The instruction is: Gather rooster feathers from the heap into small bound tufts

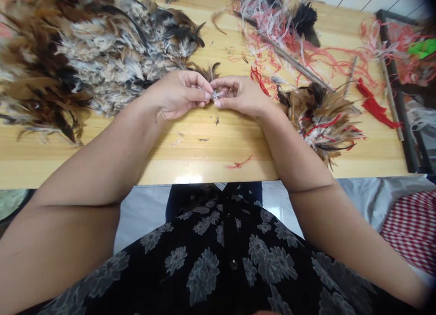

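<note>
My left hand [185, 94] and my right hand [240, 94] meet above the wooden table, thumbs and fingertips pinched close together. A small pale, translucent piece [218, 96], like quill ends or a clear strip, shows between the fingertips. Dark brown feather tips [211, 72] stick out just behind the fingers and seem to belong to the held bunch of feathers; the fingers hide the join. Left of my left hand spreads a big pile of brown, black and white feathers [102, 56]. Beside my right forearm lies a bunch of brown feathers tied with red strands [320, 115].
Pink and white ribbon strips [262, 19] lie tangled at the back, with a thin stick [296, 65] across them. A red thread bundle [378, 103] rests near a black-framed tray [397, 78] on the right. A red thread scrap [240, 163] lies near the table's front edge.
</note>
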A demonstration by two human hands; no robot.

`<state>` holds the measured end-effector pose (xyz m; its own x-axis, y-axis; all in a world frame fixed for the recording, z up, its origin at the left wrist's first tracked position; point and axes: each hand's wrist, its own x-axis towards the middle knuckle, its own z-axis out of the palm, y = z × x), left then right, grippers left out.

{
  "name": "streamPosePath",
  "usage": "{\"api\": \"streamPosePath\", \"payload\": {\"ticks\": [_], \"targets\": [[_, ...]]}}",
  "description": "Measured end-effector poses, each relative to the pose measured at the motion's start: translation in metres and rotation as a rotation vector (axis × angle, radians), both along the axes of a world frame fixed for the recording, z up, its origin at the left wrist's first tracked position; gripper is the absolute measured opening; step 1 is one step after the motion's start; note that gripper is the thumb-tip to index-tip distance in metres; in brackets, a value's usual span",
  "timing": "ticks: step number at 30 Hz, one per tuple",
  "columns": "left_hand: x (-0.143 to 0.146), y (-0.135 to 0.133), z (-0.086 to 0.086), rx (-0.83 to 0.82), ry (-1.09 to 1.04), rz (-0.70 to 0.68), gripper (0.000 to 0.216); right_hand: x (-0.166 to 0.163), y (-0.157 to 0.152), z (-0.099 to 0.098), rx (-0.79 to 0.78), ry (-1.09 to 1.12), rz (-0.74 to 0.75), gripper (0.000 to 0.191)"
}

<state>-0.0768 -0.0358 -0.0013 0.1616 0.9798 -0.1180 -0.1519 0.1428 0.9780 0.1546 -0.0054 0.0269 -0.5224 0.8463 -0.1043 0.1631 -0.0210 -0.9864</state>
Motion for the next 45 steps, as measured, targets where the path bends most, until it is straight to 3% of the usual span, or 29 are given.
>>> {"api": "streamPosePath", "payload": {"ticks": [6, 11, 15, 18, 22, 27, 29, 33, 38, 45], "targets": [[0.006, -0.003, -0.002, 0.162, 0.251, 0.029, 0.029, 0.007, 0.013, -0.015, 0.257, -0.243, 0.166, 0.019], [0.012, -0.01, 0.008, 0.347, 0.624, 0.034, 0.018, 0.02, 0.034, -0.041, 0.474, -0.35, 0.375, 0.032], [0.013, -0.01, 0.005, 0.462, 0.791, 0.076, 0.012, 0.028, 0.052, -0.056, 0.458, -0.198, 0.5, 0.047], [0.01, -0.005, -0.002, 0.552, 0.849, 0.085, 0.009, 0.031, 0.056, -0.052, 0.362, -0.098, 0.537, 0.054], [0.008, 0.0, -0.007, 0.578, 0.837, 0.084, 0.011, 0.028, 0.045, -0.033, 0.196, -0.094, 0.431, 0.048], [0.01, -0.002, -0.01, 0.599, 0.799, 0.078, 0.025, 0.015, 0.024, -0.017, 0.026, -0.09, 0.071, 0.033], [0.01, -0.002, -0.011, 0.58, 0.803, 0.044, 0.032, 0.01, 0.019, -0.017, 0.027, -0.112, 0.004, 0.033], [0.008, -0.003, -0.01, 0.541, 0.841, 0.014, 0.04, 0.002, 0.018, -0.023, 0.097, -0.126, -0.01, 0.036], [0.007, -0.007, -0.003, 0.572, 0.84, -0.02, 0.035, -0.001, 0.021, -0.031, 0.156, -0.132, 0.001, 0.029], [0.012, -0.008, -0.005, 0.617, 0.857, 0.021, 0.026, -0.005, 0.015, -0.025, 0.221, -0.255, 0.015, 0.029]]}}
